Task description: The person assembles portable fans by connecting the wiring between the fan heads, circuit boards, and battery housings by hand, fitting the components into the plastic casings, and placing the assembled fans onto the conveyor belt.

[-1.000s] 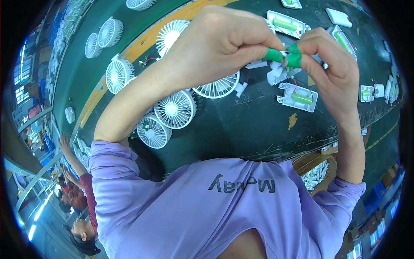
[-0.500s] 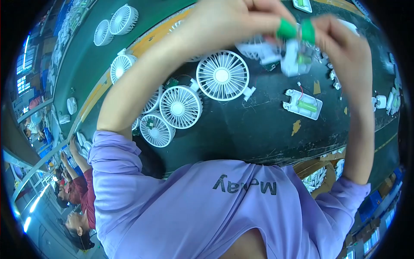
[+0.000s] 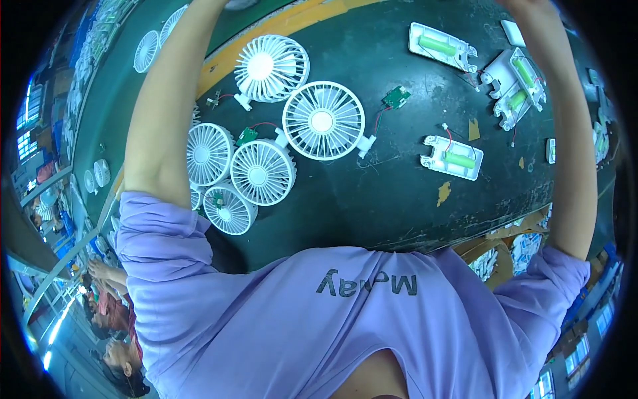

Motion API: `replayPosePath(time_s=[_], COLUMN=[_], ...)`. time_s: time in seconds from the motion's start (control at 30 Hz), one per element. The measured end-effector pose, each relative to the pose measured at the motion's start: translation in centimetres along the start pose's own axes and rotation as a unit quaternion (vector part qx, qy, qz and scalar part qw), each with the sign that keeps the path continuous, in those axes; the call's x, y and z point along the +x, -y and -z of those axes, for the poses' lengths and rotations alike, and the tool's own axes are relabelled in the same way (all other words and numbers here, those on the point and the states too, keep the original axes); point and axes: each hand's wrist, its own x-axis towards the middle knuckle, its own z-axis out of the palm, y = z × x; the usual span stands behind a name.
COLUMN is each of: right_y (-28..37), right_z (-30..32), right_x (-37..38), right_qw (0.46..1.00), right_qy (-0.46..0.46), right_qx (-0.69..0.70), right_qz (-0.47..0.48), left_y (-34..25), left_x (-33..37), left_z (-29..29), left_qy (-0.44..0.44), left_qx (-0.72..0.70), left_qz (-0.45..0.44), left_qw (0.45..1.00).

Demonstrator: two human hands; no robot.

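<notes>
My left forearm (image 3: 166, 100) reaches up past the top edge, so the left hand is out of view. A pale thing (image 3: 240, 3) shows in part beside it at that edge. Of my right hand (image 3: 526, 5) only the base shows at the top right; its fingers are cut off. Below and beside the right arm lie white handle shells with green batteries: one above (image 3: 438, 45), a stacked pair (image 3: 517, 86) and one nearer me (image 3: 458, 158). White round fan heads, among them a large one (image 3: 322, 121), lie between the arms.
A green circuit board (image 3: 397, 98) on wires lies right of the large fan head. A yellow strip (image 3: 319, 12) edges the dark table, with a green belt (image 3: 123, 86) beyond. An open carton (image 3: 495, 259) stands below the table's near edge. People (image 3: 119, 332) sit at left.
My hands have moved apart and up, mostly out of the picture. The white fan and handle parts between them are gone from there; a fan head and wired board now show on the table.
</notes>
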Motion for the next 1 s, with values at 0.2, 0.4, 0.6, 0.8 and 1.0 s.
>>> replayPosePath(time_s=[0.2, 0.4, 0.6, 0.8, 1.0], right_y=[0.5, -2.0, -4.6, -4.6, -5.5], right_z=[1.1, 0.5, -2.9, -5.7, -5.6], right_x=[-8.2, -8.7, -10.1, -9.4, -8.6], right_qw=[0.697, 0.783, 0.933, 0.982, 0.975], right_qy=[0.326, 0.291, 0.209, 0.17, 0.211], right_qx=[-0.593, -0.475, -0.245, -0.065, -0.019], right_qz=[0.238, 0.278, 0.159, -0.046, -0.071], left_y=[-3.2, -4.8, -6.5, -9.0, -9.5], left_x=[-5.2, -7.7, -11.8, -15.5, -17.5], left_z=[0.4, 0.0, 1.0, 1.6, 2.2], left_qy=[-0.017, 0.029, 0.121, 0.129, 0.058], left_qx=[0.076, -0.095, -0.384, -0.37, -0.415], left_qz=[-0.088, -0.167, -0.101, -0.205, -0.223], left_qw=[0.993, 0.981, 0.91, 0.897, 0.88])
